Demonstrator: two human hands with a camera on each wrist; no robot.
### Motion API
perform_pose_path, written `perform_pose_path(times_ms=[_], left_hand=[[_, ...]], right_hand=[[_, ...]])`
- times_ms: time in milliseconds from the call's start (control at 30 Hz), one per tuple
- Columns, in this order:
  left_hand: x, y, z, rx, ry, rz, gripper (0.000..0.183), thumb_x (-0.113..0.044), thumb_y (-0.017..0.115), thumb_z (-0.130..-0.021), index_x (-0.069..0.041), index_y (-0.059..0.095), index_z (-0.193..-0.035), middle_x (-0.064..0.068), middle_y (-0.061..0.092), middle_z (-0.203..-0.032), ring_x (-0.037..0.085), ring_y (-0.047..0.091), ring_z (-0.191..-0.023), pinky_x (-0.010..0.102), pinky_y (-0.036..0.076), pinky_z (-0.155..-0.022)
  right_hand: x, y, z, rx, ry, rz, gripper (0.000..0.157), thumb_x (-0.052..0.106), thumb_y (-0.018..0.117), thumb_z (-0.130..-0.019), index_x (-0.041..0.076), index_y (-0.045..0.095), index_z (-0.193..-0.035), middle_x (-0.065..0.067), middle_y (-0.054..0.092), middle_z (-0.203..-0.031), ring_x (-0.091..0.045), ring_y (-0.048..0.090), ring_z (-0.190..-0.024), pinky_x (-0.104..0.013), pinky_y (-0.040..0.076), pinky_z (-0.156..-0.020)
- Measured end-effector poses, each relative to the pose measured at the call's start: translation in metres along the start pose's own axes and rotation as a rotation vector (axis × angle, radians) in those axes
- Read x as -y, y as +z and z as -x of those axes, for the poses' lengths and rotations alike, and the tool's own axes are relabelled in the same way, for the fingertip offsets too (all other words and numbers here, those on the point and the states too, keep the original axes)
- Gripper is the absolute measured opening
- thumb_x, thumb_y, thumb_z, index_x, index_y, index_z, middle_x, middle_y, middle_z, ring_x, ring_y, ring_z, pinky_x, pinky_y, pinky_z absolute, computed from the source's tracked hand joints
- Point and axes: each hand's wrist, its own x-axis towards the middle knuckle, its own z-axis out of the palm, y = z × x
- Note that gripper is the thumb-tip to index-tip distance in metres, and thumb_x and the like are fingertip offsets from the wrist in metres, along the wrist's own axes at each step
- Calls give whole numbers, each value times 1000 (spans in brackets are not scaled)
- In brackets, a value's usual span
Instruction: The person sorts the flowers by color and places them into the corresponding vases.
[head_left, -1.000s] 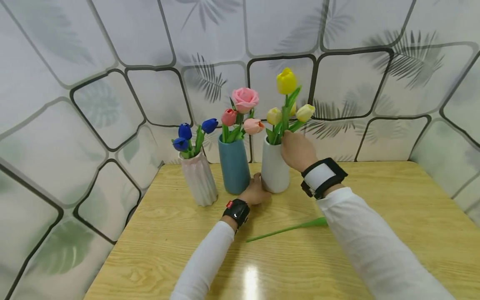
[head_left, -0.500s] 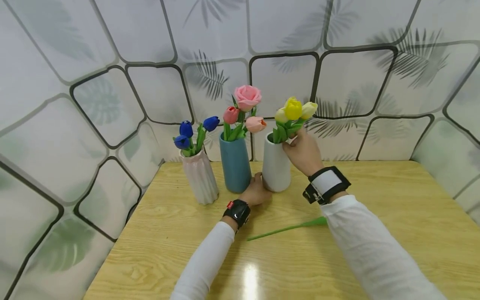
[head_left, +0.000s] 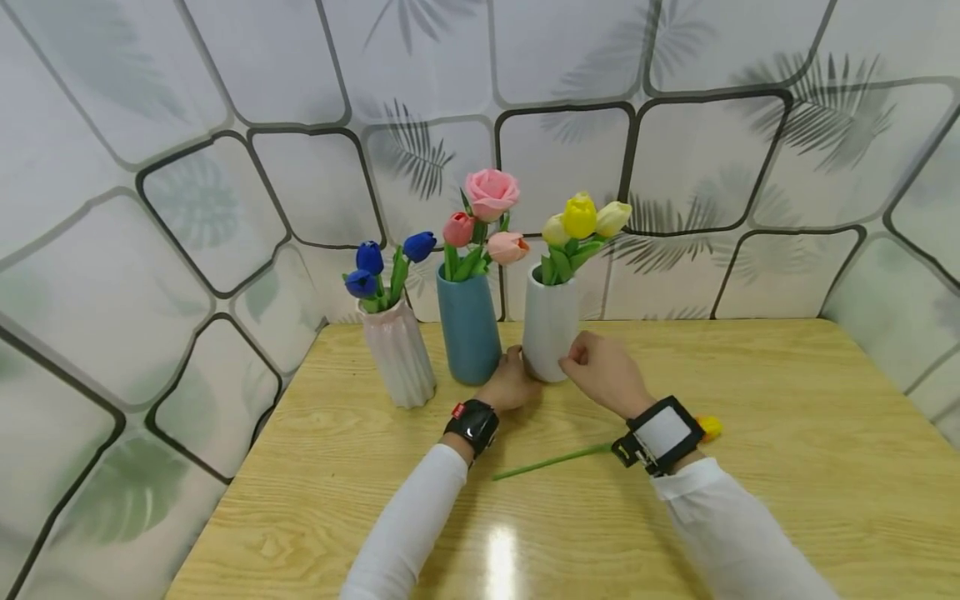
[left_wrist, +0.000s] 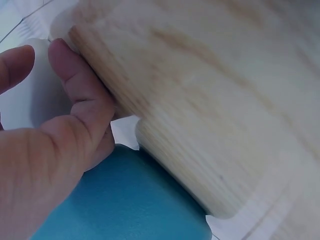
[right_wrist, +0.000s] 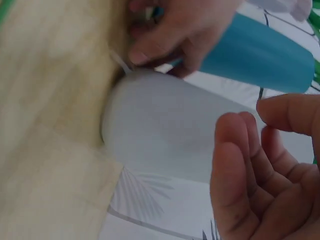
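My left hand grips the base of the white vase, thumb and fingers around its lower side; in the left wrist view its fingers lie against the vase close to the table. Yellow tulips stand in that vase, a brighter one in front of paler ones. My right hand is beside the vase's lower right side, its fingers loosely bent and holding nothing. Under my right wrist a loose tulip lies on the table, its green stem to the left and yellow-orange head to the right.
Left of the white vase stands a blue vase with a pink rose and two pinkish tulips. Further left is a pale pink ribbed vase with blue tulips. Patterned wall covering rises behind the wooden table.
My right hand pushed the bright yellow tulip down into the white vase, let go of it, and moved down beside the vase. My left hand stayed at the vase's base.
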Motion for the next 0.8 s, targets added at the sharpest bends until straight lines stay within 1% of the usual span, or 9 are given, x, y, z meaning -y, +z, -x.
perform_pose_path(times_ms=[67, 100, 167, 267, 367, 467, 600, 667, 800], left_hand=[[-2, -2, 3, -3, -1, 12, 76, -12, 62, -89, 10, 22, -149, 33, 36, -146, 39, 43, -134, 43, 39, -109], [-3, -4, 5, -12, 8, 9, 74, -13, 62, -88, 10, 25, -148, 34, 39, -144, 39, 45, -131, 43, 41, -107], [-5, -6, 10, -5, -4, 37, 74, -17, 62, -89, 10, 26, -147, 33, 38, -145, 39, 44, -133, 43, 41, -106], [-5, -9, 19, 28, -15, 61, 73, -21, 63, -92, 8, 27, -148, 33, 36, -148, 38, 40, -136, 45, 40, -107], [0, -10, 29, 80, -30, 79, 74, -24, 63, -95, 5, 25, -151, 30, 32, -152, 36, 36, -140, 47, 37, -109], [4, -13, 42, 115, -21, 109, 73, -25, 61, -97, 4, 23, -153, 29, 35, -151, 36, 40, -138, 47, 41, -106], [4, -22, 60, 161, -21, 185, 73, -27, 60, -99, 1, 21, -155, 30, 46, -142, 33, 56, -121, 47, 48, -96], [3, -24, 65, 177, -8, 184, 72, -26, 60, -99, 1, 23, -154, 30, 50, -139, 34, 59, -116, 47, 49, -94], [-5, -28, 70, 195, 38, 112, 66, -24, 59, -99, 2, 30, -151, 28, 52, -137, 36, 57, -120, 47, 49, -94]], right_hand=[[-1, 8, 9, 35, -35, -1, 15, 15, 66, -91, 6, 62, -80, -1, 58, -63, -12, 47, -50, -29, 39, -47], [-2, 12, 13, 53, -45, 2, 15, 15, 66, -91, 7, 62, -80, 0, 58, -63, -11, 47, -49, -29, 39, -46], [-3, 19, 20, 71, -64, 14, 14, 15, 67, -91, 8, 62, -79, 2, 57, -62, -10, 47, -49, -28, 39, -46], [-5, 27, 30, 89, -52, 37, 14, 16, 67, -91, 11, 62, -78, 3, 55, -62, -10, 46, -50, -27, 38, -47], [-7, 34, 38, 123, -26, 52, 13, 15, 67, -91, 12, 63, -79, 4, 53, -61, -9, 46, -51, -26, 37, -47], [-7, 38, 46, 203, 7, 49, 11, 14, 67, -91, 12, 65, -81, 5, 52, -58, -8, 45, -48, -26, 36, -45], [-7, 41, 54, 326, 40, 57, 9, 13, 68, -92, 12, 67, -84, 5, 53, -61, -9, 45, -48, -26, 35, -45], [-7, 44, 57, 363, 49, 75, 7, 14, 70, -91, 12, 68, -84, 5, 55, -63, -10, 45, -49, -26, 36, -47], [-9, 45, 59, 380, 15, 96, 5, 15, 72, -89, 11, 70, -88, 5, 58, -69, -10, 47, -53, -28, 39, -50]])
